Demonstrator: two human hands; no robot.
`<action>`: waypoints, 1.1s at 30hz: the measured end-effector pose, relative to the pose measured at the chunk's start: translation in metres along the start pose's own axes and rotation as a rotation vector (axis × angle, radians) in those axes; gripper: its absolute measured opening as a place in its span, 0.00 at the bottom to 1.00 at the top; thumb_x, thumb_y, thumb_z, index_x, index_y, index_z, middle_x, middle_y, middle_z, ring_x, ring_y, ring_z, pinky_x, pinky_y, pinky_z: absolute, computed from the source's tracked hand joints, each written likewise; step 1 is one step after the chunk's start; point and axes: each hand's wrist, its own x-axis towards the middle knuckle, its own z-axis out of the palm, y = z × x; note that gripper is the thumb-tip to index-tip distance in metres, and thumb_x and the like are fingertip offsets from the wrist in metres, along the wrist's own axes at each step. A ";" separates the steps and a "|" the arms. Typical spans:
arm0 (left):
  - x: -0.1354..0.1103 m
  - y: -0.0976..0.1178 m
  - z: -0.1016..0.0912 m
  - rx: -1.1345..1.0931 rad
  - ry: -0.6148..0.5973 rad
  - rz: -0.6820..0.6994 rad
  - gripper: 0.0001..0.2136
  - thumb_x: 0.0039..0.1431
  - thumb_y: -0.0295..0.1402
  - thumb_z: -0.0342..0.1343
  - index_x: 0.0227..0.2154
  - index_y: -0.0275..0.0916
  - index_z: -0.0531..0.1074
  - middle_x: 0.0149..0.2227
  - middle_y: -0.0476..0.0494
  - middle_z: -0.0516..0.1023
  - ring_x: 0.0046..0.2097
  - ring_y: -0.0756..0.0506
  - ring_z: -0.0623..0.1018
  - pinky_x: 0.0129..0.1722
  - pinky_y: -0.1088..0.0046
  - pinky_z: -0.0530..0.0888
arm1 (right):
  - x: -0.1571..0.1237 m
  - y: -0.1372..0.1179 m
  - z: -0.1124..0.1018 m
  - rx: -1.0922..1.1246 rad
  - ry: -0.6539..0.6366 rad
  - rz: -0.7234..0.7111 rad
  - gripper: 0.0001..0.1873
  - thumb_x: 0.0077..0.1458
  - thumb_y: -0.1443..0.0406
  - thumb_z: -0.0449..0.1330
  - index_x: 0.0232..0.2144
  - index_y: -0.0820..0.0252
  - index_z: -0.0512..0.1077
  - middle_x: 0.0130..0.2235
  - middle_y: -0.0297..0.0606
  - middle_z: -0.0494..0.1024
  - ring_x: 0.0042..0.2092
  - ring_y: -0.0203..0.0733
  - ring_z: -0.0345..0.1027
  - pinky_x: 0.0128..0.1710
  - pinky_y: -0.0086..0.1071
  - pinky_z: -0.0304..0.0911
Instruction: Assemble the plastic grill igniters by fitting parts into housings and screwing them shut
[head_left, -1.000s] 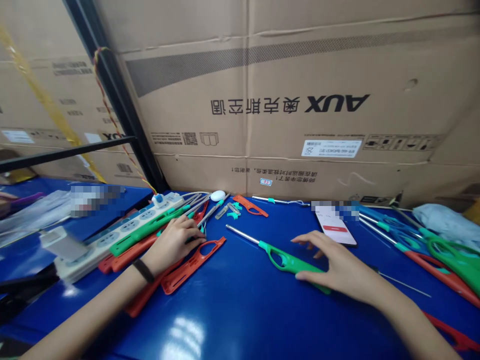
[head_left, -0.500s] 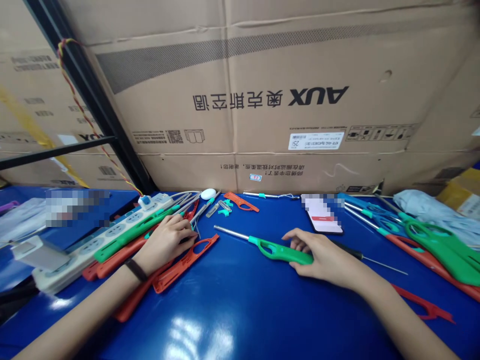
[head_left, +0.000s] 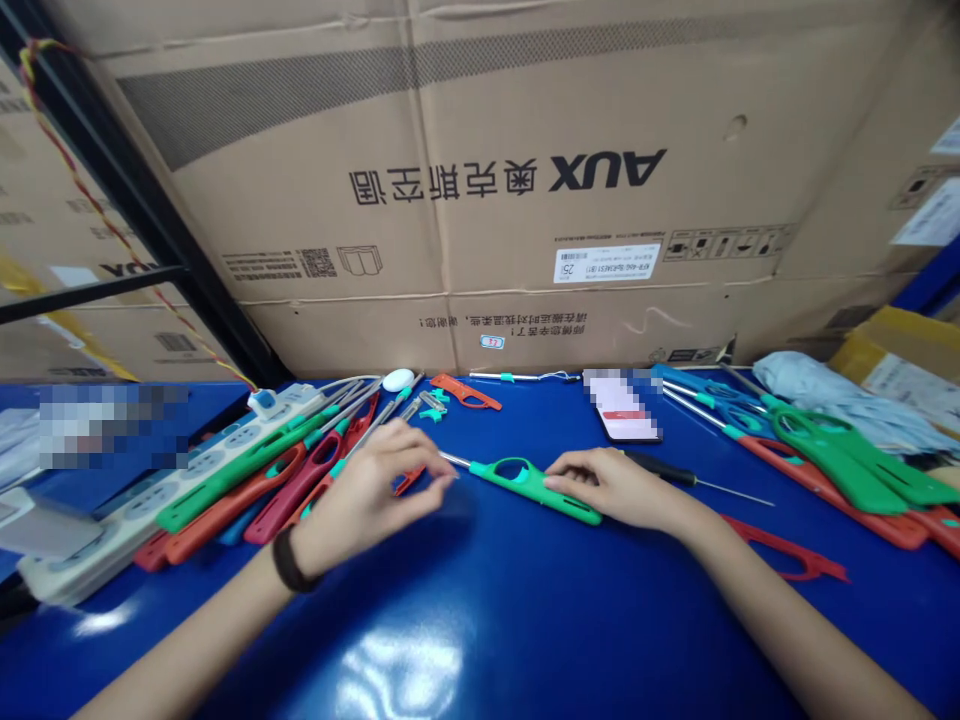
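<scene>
A green long-nosed lighter (head_left: 525,478) with a metal tube lies on the blue table (head_left: 480,620) in front of me. My right hand (head_left: 611,487) is closed on its handle end. My left hand (head_left: 375,492), with a black band at the wrist, hovers just left of the tube's tip. Its fingers are drawn together in a pinch, and I cannot make out what is in them. An orange lighter shell (head_left: 409,480) is partly hidden under that hand.
Orange, red and green lighter shells (head_left: 277,480) and a white power strip (head_left: 180,475) lie at the left. A phone (head_left: 622,412), a thin screwdriver (head_left: 701,482), a red shell (head_left: 784,553) and more lighters (head_left: 840,450) lie at the right. Big cardboard boxes (head_left: 487,200) wall the back.
My left hand has lifted off the orange shell and moved right toward the tube's tip. My right hand has slid the green lighter left and closed on its handle. The view has shifted right.
</scene>
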 end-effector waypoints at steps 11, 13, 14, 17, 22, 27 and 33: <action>0.048 0.045 0.073 -0.182 -0.143 0.065 0.06 0.64 0.30 0.49 0.36 0.39 0.71 0.38 0.46 0.74 0.41 0.45 0.69 0.44 0.67 0.65 | -0.003 0.000 -0.007 0.076 0.012 0.049 0.17 0.62 0.57 0.46 0.35 0.61 0.70 0.26 0.35 0.74 0.27 0.38 0.72 0.29 0.30 0.67; 0.049 0.049 0.076 -0.209 -0.163 0.079 0.07 0.64 0.31 0.48 0.36 0.39 0.71 0.38 0.45 0.74 0.41 0.45 0.68 0.43 0.68 0.65 | -0.004 0.001 -0.006 0.115 -0.007 0.074 0.16 0.62 0.57 0.46 0.37 0.61 0.69 0.25 0.34 0.74 0.25 0.37 0.72 0.26 0.29 0.68; 0.049 0.051 0.077 -0.226 -0.182 0.096 0.07 0.64 0.32 0.49 0.36 0.39 0.71 0.38 0.45 0.73 0.41 0.45 0.68 0.43 0.68 0.65 | -0.004 0.001 -0.006 0.130 -0.015 0.085 0.16 0.62 0.58 0.46 0.38 0.61 0.69 0.25 0.34 0.73 0.24 0.37 0.72 0.24 0.28 0.68; 0.047 0.057 0.076 -0.244 -0.225 0.161 0.07 0.65 0.33 0.49 0.37 0.40 0.72 0.38 0.46 0.73 0.41 0.46 0.68 0.43 0.68 0.64 | -0.004 0.001 -0.005 0.152 -0.026 0.092 0.15 0.61 0.57 0.48 0.40 0.61 0.69 0.25 0.34 0.73 0.24 0.37 0.72 0.23 0.28 0.68; 0.043 0.061 0.073 -0.202 -0.232 0.251 0.08 0.66 0.31 0.48 0.38 0.39 0.72 0.38 0.45 0.73 0.42 0.46 0.67 0.47 0.68 0.61 | -0.005 0.000 -0.005 0.087 0.014 0.058 0.15 0.61 0.59 0.48 0.40 0.60 0.70 0.26 0.34 0.73 0.23 0.35 0.71 0.23 0.27 0.66; 0.043 0.061 0.073 -0.140 -0.235 0.310 0.08 0.66 0.29 0.47 0.37 0.39 0.72 0.38 0.46 0.73 0.43 0.47 0.67 0.50 0.66 0.59 | -0.006 -0.003 -0.007 0.000 0.025 0.068 0.14 0.61 0.60 0.49 0.40 0.61 0.71 0.26 0.35 0.75 0.24 0.35 0.70 0.24 0.26 0.64; 0.041 0.062 0.077 -0.120 -0.176 0.369 0.10 0.66 0.28 0.47 0.38 0.40 0.74 0.36 0.45 0.73 0.41 0.47 0.67 0.50 0.64 0.58 | -0.006 -0.006 -0.009 -0.035 0.017 0.059 0.14 0.61 0.59 0.50 0.40 0.59 0.71 0.26 0.35 0.76 0.25 0.36 0.71 0.25 0.26 0.63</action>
